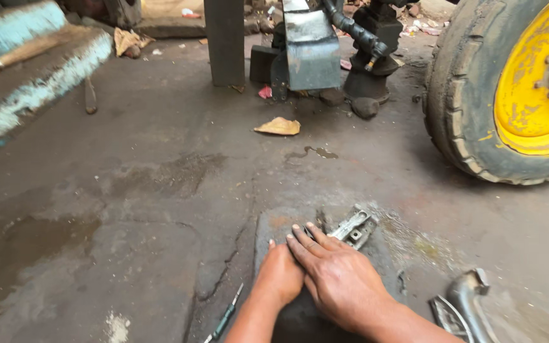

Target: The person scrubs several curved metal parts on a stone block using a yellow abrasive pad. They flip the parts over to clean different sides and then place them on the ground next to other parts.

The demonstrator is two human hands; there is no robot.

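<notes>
- My right hand point(338, 279) lies flat, fingers spread, on the dark slab point(274, 228) at lower centre of the frame; fingertips touch the metal bracket point(354, 227) without gripping it, so I judge it could skid off under a push.
- My left hand point(279, 274) is tucked under the right, loosely closed; I cannot tell whether it holds anything.
- The floor point(160, 190) looks oily and cracked; a palm could slip.
- The screwdriver point(225, 317) at lower left and the curved pipe point(468, 302) at lower right sit near my arms and could get knocked.
</notes>
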